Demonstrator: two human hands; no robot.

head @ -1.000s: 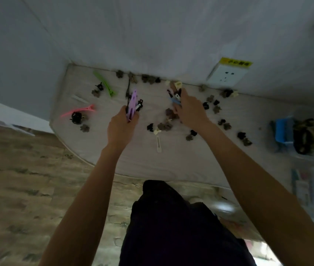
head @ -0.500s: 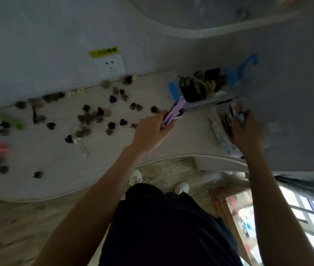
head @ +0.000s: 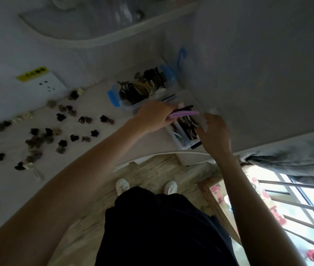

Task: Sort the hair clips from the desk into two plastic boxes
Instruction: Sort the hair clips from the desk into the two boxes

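Observation:
My left hand (head: 155,117) grips a long purple clip (head: 184,113) together with a dark clip, held over the near clear plastic box (head: 185,144), which holds several long clips. My right hand (head: 214,134) hovers at that box's right side, fingers curled downward; whether it holds anything I cannot tell. Behind it stands a second clear box with blue latches (head: 113,96), filled with dark and tan claw clips. Many small dark claw clips (head: 46,135) lie scattered over the white desk (head: 98,150) to the left.
A wall socket with a yellow label (head: 43,84) sits behind the desk. A white wall panel rises right of the boxes, a curved shelf (head: 102,38) hangs above. Grey curtain (head: 294,156) and window bars are at the right; wooden floor and white shoes below.
The view swung right from the scattered clips to the boxes. My left hand carried the purple clip rightward over the near box. My right hand moved to that box; its blue clip is no longer visible.

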